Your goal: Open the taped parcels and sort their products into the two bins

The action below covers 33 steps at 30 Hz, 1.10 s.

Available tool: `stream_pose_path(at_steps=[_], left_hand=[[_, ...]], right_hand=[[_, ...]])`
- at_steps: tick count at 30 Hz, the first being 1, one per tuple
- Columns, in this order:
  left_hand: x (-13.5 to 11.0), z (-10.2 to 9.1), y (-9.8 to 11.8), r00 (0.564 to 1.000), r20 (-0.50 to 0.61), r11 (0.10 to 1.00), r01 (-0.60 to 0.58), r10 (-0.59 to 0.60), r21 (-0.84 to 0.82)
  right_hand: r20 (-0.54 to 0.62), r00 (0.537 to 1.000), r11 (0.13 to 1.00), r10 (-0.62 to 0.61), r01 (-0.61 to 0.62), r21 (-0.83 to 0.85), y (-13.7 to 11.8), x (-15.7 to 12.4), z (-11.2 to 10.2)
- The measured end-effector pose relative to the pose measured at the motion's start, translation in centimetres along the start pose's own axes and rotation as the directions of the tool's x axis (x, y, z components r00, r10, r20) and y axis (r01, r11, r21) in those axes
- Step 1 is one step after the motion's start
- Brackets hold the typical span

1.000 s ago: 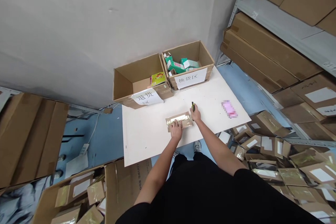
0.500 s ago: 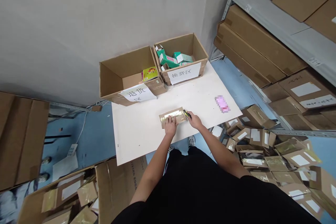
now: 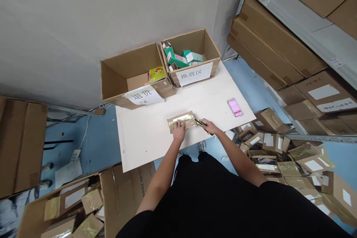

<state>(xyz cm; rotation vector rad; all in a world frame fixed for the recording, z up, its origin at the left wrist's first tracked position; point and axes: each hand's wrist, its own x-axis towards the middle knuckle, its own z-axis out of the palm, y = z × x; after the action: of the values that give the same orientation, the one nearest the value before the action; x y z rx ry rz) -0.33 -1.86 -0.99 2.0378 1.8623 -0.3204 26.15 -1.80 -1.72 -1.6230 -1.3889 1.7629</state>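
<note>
A small flat cardboard box [image 3: 190, 116], with shiny clear tape and a white label, lies on the white table. My left hand [image 3: 179, 131] holds it down by the near side, fingers over its top face. In my right hand [image 3: 211, 128] is a black and yellow utility knife [image 3: 201, 122], its tip at the box's right end. Whether the blade touches the tape is too small to tell.
Behind stand two open cartons with paper signs: the left carton [image 3: 111, 98] holds a yellow package [image 3: 156, 74], the right carton [image 3: 214, 65] several green boxes [image 3: 178, 60]. A blurred pink item [image 3: 235, 107] lies at right. Parcels [image 3: 290, 171] pile on the floor beside shelving [image 3: 301, 11].
My right hand has shifted slightly right, and more of the knife now shows. My left hand stays on the box. The whole view has moved a little.
</note>
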Motion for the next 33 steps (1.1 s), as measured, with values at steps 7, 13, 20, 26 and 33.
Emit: stream_pose_path(at_steps=[7,13,20,26,33], left_hand=[[0.4,-2.5,-1.0,1.0,-0.015,0.999,-0.018,0.018,-0.028],[3.4,-5.1,-3.6,1.0,0.022,1.0,0.015,-0.014,-0.026],[4.2,-3.9,-4.3,0.999,0.015,0.998,0.051,-0.051,-0.023],[2.8,-3.7,-4.8,0.998,-0.005,0.998,0.067,-0.067,0.001],[-0.5,-3.5,-8.3,0.942,0.058,0.94,0.333,-0.33,-0.072]], right_hand=[[-0.43,0.895,0.993,0.116,-0.108,0.043,2.4,0.7,0.5],[-0.672,0.737,0.964,0.074,-0.225,-0.141,3.3,3.7,0.3],[-0.572,0.81,0.984,0.131,-0.177,-0.026,3.5,2.8,4.5],[-0.44,0.886,0.988,0.148,-0.155,0.02,0.1,6.5,12.4],[-0.434,0.899,0.991,0.062,-0.106,-0.078,-6.0,12.1,15.8]])
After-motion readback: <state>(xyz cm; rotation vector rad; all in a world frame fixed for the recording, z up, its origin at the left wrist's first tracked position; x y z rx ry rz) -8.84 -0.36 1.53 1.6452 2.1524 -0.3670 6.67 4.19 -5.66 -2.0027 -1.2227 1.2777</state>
